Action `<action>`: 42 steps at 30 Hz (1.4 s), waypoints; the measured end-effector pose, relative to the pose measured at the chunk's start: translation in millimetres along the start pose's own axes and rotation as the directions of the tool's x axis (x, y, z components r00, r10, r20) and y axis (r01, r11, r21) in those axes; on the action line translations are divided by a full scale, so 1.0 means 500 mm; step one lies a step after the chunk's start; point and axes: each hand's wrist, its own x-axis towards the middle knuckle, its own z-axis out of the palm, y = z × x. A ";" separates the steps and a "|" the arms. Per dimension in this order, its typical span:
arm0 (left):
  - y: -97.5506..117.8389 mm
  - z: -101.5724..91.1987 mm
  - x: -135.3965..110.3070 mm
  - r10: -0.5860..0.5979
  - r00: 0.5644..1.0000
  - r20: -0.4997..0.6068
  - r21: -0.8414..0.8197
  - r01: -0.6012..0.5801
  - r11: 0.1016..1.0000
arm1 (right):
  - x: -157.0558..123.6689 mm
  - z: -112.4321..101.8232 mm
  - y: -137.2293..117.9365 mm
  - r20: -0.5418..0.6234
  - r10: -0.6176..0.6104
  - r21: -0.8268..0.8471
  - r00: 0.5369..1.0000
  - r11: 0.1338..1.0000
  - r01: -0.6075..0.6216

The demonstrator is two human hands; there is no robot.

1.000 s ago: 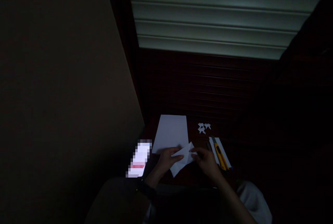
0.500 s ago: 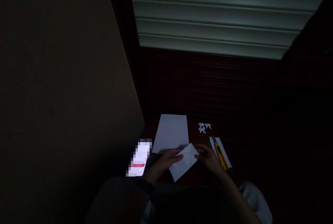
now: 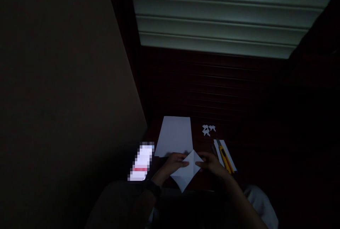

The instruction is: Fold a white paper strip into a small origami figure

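Observation:
A creased white sheet of paper [image 3: 188, 172] is held up between both hands, one corner pointing away from me and another hanging toward my lap. My left hand [image 3: 174, 165] grips its left side, thumb on top and fingers tucked behind. On the right side, my right hand [image 3: 211, 164] pinches the paper the same way, its thumb near the centre crease. Behind the held piece lies a larger blank white sheet [image 3: 175, 135]. Some of the fingers of both hands are hidden under the paper.
Small folded white paper shapes [image 3: 206, 130] lie at the back right. A yellow utility knife [image 3: 225, 158] rests on a white paper strip [image 3: 230, 152], near a dark pen-like item [image 3: 213, 149]. A lit phone [image 3: 141, 161], blurred out, is at left. The wall [image 3: 79, 80] borders the left side.
The held paper has turned so that its lower corner hangs more directly toward me. Both hands have shifted slightly, with the thumbs now closer together on it.

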 end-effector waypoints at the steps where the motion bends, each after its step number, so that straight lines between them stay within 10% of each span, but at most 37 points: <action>1: -0.004 -0.001 0.002 -0.003 1.000 -0.007 0.000 0.003 1.000 | 0.000 -0.002 0.004 0.014 0.003 0.004 1.000 1.000 -0.003; 18: -0.015 -0.014 -0.015 0.008 0.997 -0.077 -0.007 -0.009 1.000 | 0.001 -0.029 0.061 -0.005 0.101 0.167 0.995 0.981 -0.099; 42: -0.042 0.008 0.013 0.008 0.997 0.076 0.172 -0.021 0.985 | -0.008 0.015 0.007 0.012 -0.171 -0.509 0.985 0.847 0.153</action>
